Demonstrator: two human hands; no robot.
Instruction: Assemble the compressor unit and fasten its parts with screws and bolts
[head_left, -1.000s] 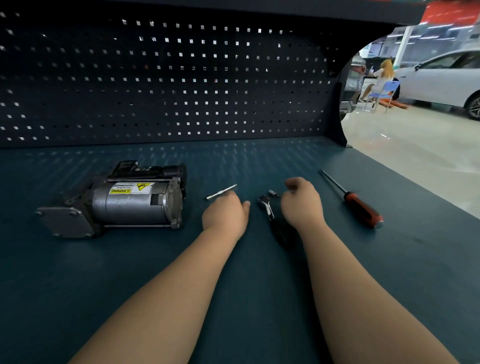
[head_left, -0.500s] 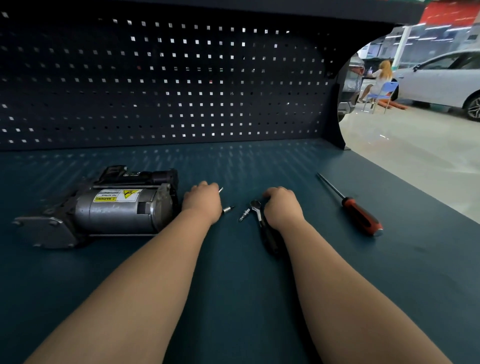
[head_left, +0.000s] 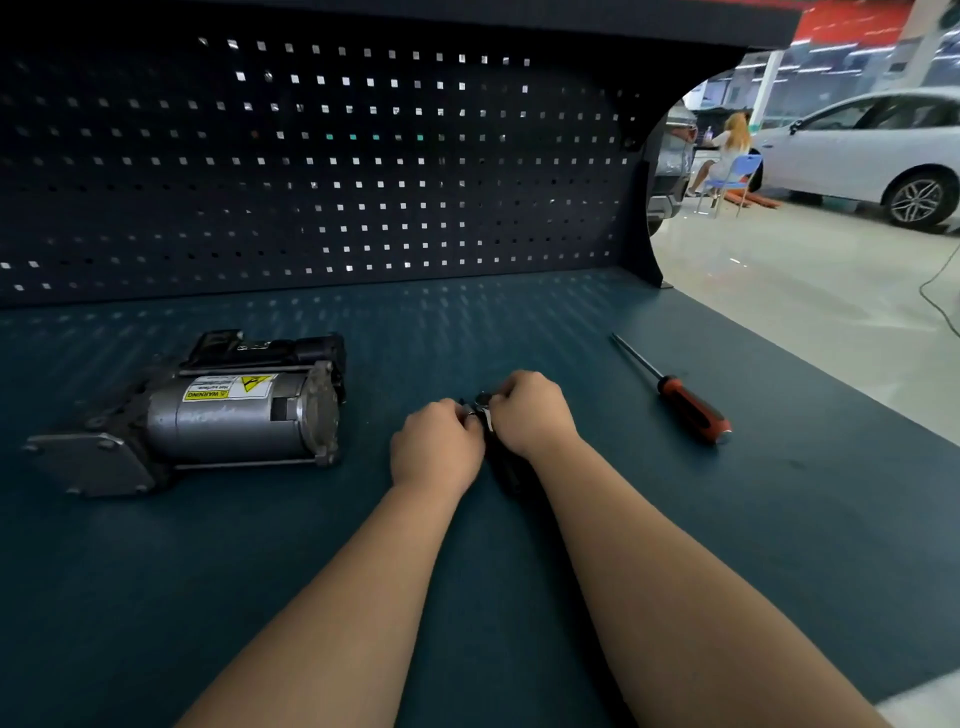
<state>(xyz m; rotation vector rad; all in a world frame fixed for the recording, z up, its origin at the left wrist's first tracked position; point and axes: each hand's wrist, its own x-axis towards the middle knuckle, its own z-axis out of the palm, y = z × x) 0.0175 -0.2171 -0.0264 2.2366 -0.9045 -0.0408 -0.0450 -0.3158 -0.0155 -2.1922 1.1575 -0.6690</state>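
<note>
The grey compressor unit lies on its side at the left of the blue-green bench, a yellow warning label on its barrel and a flat plate at its near end. At the bench's middle my right hand grips the head of a ratchet wrench, whose dark handle runs back under my wrist. My left hand is pressed up against it, fingers curled round a small metal piece that is mostly hidden; it looks like the thin bit or extension seen earlier.
A screwdriver with a red and black handle lies to the right, shaft pointing away. A dark pegboard closes the back of the bench. Beyond the right edge a shop floor, a white car and a seated person.
My left hand picked the thin metal bit off the bench and moved right to the ratchet. My right hand closed on the ratchet's head. The hands now meet.
</note>
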